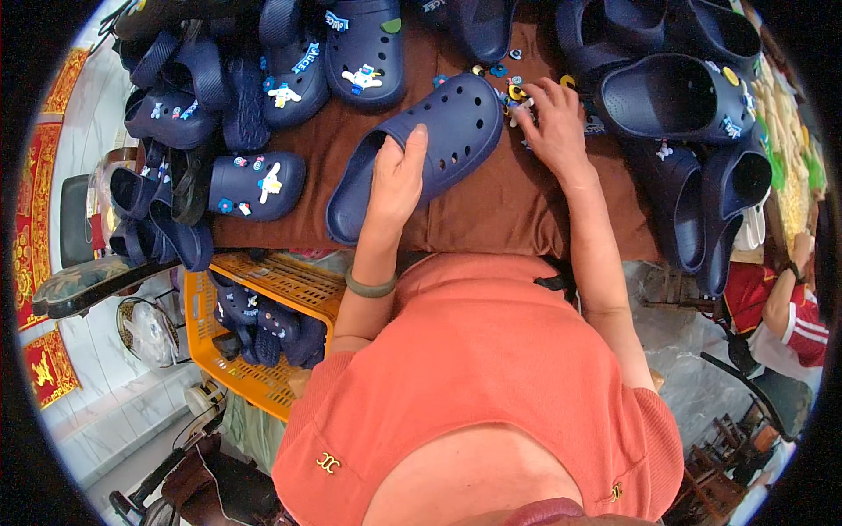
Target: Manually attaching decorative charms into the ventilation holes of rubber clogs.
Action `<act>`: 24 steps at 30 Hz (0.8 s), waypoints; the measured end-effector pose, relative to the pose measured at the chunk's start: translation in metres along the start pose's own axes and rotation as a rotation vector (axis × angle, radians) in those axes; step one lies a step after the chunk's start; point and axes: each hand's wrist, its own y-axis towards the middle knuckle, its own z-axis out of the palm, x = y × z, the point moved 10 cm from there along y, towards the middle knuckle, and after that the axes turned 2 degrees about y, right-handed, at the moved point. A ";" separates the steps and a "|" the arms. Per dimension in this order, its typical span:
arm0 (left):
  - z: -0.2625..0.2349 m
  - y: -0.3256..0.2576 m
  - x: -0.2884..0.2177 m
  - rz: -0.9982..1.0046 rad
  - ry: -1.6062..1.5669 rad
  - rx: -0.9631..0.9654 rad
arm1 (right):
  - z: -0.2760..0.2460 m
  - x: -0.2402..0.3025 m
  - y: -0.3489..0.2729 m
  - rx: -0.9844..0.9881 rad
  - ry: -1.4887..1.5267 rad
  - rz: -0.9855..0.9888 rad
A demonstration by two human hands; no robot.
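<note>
While holding a navy clog (pixel 443 131) aslant over the near part of the brown-covered table (pixel 535 215), has the right hand (pixel 557 131) down at loose charms (pixel 515 91) just beyond the toe. Grips the clog beside its opening with the left hand (pixel 401 175), thumb laid on top and remaining fingers hidden from view. Bends the right hand's fingers, partly spread, over the charms; cannot tell whether pinching one or merely touching.

Judging from the bare holes, appears to be at the very start with this clog: shows no charm on the visible upper. Seems further along elsewhere, with charms set in the upper-left clog (pixel 364 53), the lower-left clog (pixel 254 184) and the right-hand clog (pixel 649 96), and also among the stored clogs (pixel 259 320) in the orange crate (pixel 202 337). Leaves, apparently, the held clog to decorate; cannot judge others amid so much overlap.

Bears white lettering on blue banner charms (pixel 306 58) and gold characters on red wall hangings (pixel 44 202). Displays a gold emblem (pixel 328 462) on the coral top (pixel 491 368), but no readable label on the held clog.
</note>
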 end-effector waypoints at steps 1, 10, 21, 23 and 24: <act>0.000 0.000 0.000 0.001 0.000 -0.001 | 0.005 0.005 -0.002 0.042 -0.041 -0.053; -0.003 0.001 0.004 -0.035 0.029 -0.006 | 0.021 -0.015 -0.007 0.198 0.189 0.127; -0.002 0.001 0.003 0.000 0.014 -0.010 | 0.012 -0.031 -0.005 0.060 0.711 0.426; 0.002 0.001 0.004 -0.028 -0.015 0.027 | 0.025 -0.030 -0.010 0.116 1.056 0.497; 0.006 0.000 0.006 -0.057 -0.042 0.065 | 0.023 -0.030 -0.010 0.116 1.055 0.496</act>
